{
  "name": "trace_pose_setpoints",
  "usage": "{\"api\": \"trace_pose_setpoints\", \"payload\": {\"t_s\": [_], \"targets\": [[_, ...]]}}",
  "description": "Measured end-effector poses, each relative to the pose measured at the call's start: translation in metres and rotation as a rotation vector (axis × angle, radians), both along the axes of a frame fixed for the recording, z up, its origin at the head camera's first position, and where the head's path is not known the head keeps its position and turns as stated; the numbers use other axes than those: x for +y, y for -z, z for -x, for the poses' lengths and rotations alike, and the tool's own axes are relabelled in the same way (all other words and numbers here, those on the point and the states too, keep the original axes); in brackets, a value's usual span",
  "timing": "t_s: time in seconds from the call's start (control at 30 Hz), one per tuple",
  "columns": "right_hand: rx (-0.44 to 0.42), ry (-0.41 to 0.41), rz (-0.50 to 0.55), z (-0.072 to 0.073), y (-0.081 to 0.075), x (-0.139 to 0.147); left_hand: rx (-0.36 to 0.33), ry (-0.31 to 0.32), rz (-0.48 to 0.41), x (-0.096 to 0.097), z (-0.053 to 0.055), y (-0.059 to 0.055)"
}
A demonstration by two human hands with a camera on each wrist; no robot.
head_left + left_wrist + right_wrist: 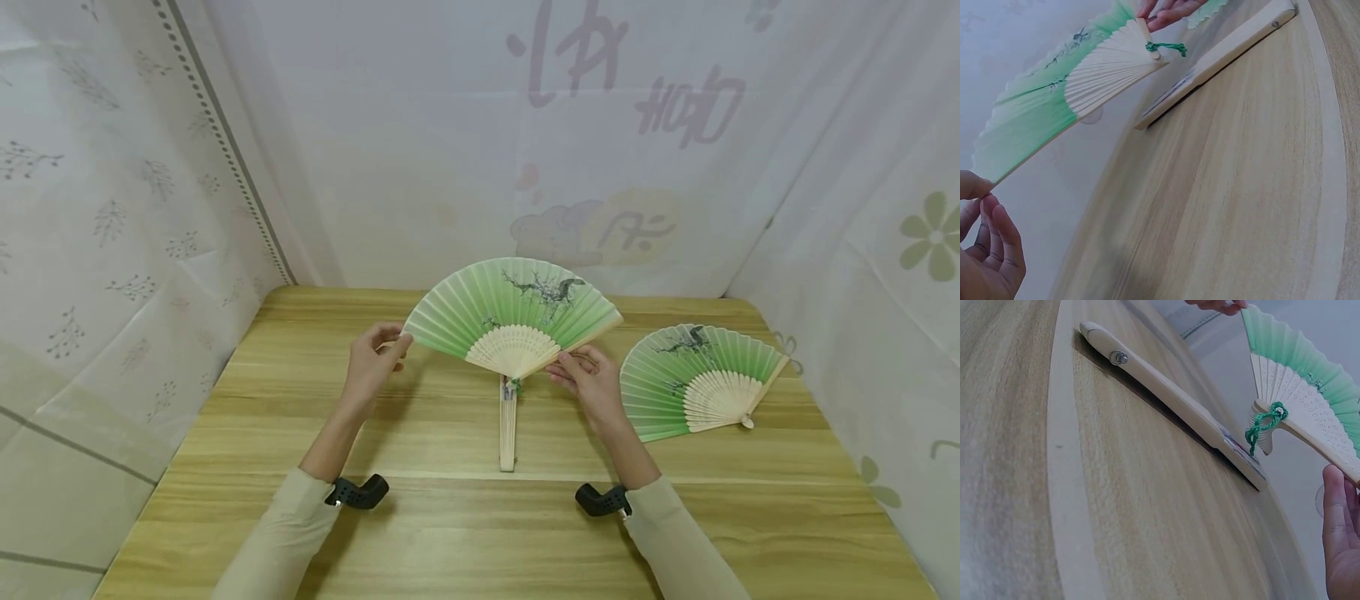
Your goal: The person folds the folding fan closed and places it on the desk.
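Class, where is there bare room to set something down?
On the table between left sleeve and right sleeve, nearer than the closed fan; also outside either sleeve. Crowded: around the right hand, between held fan and resting open fan.

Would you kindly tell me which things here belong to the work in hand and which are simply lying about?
In use:
held fan, with its green cord
left hand and right hand, holding it

Lying on the table, apparently not in use:
folded fan
spread fan at the right

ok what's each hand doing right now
Left hand: pinching one edge of the raised green fan.
Right hand: holding the same fan by its other edge.
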State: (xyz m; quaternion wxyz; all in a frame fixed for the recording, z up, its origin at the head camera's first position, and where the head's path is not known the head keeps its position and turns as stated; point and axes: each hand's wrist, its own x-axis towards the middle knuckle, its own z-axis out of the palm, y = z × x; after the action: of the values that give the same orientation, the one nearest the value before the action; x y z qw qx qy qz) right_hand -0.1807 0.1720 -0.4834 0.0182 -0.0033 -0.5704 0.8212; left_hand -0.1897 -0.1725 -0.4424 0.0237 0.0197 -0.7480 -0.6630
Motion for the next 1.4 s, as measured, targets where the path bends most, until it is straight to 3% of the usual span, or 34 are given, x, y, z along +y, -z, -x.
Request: {"api": "trace_pose_setpoints", "payload": {"t_s": [0.13,0.27,0.6,1.4], "targets": [[-0.001,-0.002,-0.007,-0.0001,-0.0003,-0.0001,-0.011,0.005,-0.005,-0.0006,0.0028,-0.0014],[-0.002,-0.004,-0.009,0.0001,-0.0008,-0.0006,0.015,0.002,-0.009,-0.0014,0.0058,0.0041],[0.014,-0.008,-0.011,-0.0006,-0.0025,-0.0016,0.058,0.001,-0.002,0.0018,0.0058,0.0006],[0.026,-0.01,-0.034,0.0011,-0.0004,-0.0028,0.047,0.005,-0.042,0.0066,0.01,-0.0051]]}}
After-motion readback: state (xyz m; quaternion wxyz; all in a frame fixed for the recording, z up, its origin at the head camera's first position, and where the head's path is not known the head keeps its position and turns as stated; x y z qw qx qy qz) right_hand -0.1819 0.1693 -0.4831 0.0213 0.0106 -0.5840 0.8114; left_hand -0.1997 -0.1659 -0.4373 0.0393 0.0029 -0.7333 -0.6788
